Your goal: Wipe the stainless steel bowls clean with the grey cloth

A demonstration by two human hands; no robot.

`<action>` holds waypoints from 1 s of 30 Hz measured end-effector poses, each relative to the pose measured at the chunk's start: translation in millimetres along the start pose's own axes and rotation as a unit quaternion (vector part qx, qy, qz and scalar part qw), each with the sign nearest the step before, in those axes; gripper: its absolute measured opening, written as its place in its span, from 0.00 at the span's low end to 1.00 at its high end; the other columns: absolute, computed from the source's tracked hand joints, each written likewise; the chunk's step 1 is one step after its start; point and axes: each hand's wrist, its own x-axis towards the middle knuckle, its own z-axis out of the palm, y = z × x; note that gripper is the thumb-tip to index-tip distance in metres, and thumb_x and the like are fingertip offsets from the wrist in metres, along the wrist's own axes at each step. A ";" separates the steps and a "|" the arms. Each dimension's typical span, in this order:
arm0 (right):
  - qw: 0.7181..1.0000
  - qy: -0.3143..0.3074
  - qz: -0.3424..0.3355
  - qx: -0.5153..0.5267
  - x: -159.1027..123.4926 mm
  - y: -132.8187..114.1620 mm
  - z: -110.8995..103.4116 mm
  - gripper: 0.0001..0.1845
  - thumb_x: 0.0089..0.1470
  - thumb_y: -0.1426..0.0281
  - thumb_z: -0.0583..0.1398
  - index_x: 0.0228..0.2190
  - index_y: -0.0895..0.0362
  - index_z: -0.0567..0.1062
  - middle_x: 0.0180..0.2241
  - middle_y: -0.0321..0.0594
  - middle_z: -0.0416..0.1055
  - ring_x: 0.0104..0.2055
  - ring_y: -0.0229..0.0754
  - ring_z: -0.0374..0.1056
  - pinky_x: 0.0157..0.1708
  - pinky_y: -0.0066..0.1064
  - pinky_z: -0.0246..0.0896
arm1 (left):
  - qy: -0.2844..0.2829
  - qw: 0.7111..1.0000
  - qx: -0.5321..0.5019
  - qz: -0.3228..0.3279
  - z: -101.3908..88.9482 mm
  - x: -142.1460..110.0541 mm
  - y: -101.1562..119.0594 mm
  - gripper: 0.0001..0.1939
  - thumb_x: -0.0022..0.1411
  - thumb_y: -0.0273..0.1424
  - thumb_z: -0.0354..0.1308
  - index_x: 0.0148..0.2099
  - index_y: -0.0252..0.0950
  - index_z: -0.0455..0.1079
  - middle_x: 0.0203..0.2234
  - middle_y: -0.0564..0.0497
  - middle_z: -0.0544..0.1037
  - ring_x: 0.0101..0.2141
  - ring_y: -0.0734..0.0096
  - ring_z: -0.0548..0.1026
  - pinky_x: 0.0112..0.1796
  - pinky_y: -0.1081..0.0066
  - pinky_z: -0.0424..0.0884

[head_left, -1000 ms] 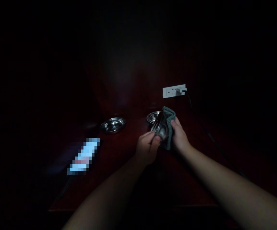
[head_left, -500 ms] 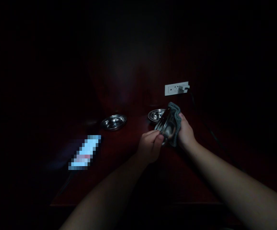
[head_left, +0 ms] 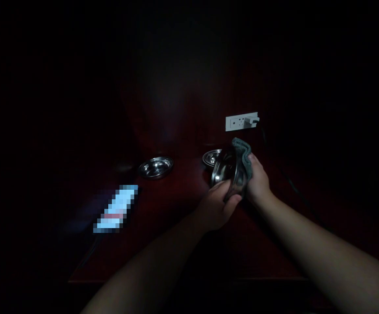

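Your left hand (head_left: 216, 207) grips a tilted metal bowl (head_left: 224, 168). Your right hand (head_left: 258, 181) presses a cloth (head_left: 242, 155) against it.

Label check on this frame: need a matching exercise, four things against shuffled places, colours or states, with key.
Things
1. Cloth
2. Wall socket
3. Pixelated screen
4. Left hand

Descriptions
A. Light blue with a pinkish band
B. Gripping the near side of the tilted metal bowl
C. Between the right hand and that bowl
D. White, with a plug in its right end

Pairs: 1-C, 2-D, 3-A, 4-B
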 end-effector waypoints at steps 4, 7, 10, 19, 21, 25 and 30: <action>0.990 -0.072 -0.106 -0.052 -9.4 -12.5 -0.3 0.24 0.53 0.53 0.55 0.47 0.52 0.70 0.46 0.40 0.71 0.48 0.48 0.65 0.51 0.42 0.56 | 0.031 0.999 0.004 -0.023 2.3 -0.2 -0.4 0.18 0.58 0.24 0.48 0.51 0.35 0.61 0.40 0.46 0.71 0.36 0.67 0.71 0.38 0.68 0.70; 0.971 -0.145 -0.175 -0.076 -15.9 -19.3 1.1 0.27 0.55 0.55 0.54 0.53 0.53 0.65 0.54 0.43 0.65 0.55 0.51 0.60 0.57 0.45 0.50 | 0.068 0.997 0.038 0.002 2.3 1.0 -4.6 0.10 0.52 0.20 0.50 0.37 0.35 0.64 0.34 0.48 0.68 0.32 0.70 0.68 0.33 0.70 0.68; 0.953 -0.195 -0.214 -0.092 -17.3 -20.1 0.5 0.29 0.55 0.56 0.54 0.57 0.51 0.61 0.60 0.41 0.57 0.61 0.51 0.53 0.61 0.45 0.43 | 0.082 0.995 0.061 0.006 1.6 3.0 -7.4 0.07 0.49 0.19 0.50 0.30 0.36 0.61 0.30 0.50 0.65 0.30 0.71 0.65 0.30 0.71 0.67; 0.977 -0.113 -0.172 -0.053 -13.2 -11.2 1.0 0.21 0.60 0.55 0.48 0.50 0.48 0.68 0.50 0.37 0.68 0.53 0.48 0.63 0.56 0.46 0.53 | 0.078 0.993 0.062 0.057 1.7 5.3 -10.3 0.16 0.49 0.19 0.52 0.42 0.34 0.68 0.46 0.45 0.72 0.44 0.64 0.71 0.45 0.65 0.70; 0.980 -0.078 -0.167 -0.072 -16.2 -13.3 2.9 0.20 0.60 0.56 0.49 0.50 0.47 0.67 0.48 0.37 0.69 0.52 0.47 0.64 0.55 0.45 0.55 | 0.073 0.991 0.064 0.092 0.9 5.6 -12.2 0.09 0.53 0.21 0.54 0.38 0.34 0.69 0.43 0.45 0.74 0.44 0.65 0.73 0.47 0.65 0.70; 0.980 -0.079 -0.170 -0.071 -18.9 -16.6 5.1 0.23 0.58 0.55 0.51 0.53 0.48 0.65 0.53 0.38 0.66 0.56 0.49 0.61 0.57 0.47 0.52 | 0.078 0.986 0.086 0.121 -1.1 6.1 -14.5 0.03 0.58 0.27 0.55 0.33 0.34 0.70 0.38 0.46 0.78 0.43 0.67 0.75 0.47 0.66 0.71; 0.999 0.010 -0.046 -0.006 -13.1 -7.4 4.2 0.23 0.57 0.52 0.51 0.47 0.50 0.71 0.50 0.37 0.70 0.55 0.48 0.64 0.59 0.48 0.52 | 0.046 0.987 0.103 0.118 -4.7 5.3 -12.9 0.07 0.60 0.32 0.55 0.33 0.34 0.72 0.34 0.47 0.79 0.39 0.69 0.77 0.43 0.68 0.73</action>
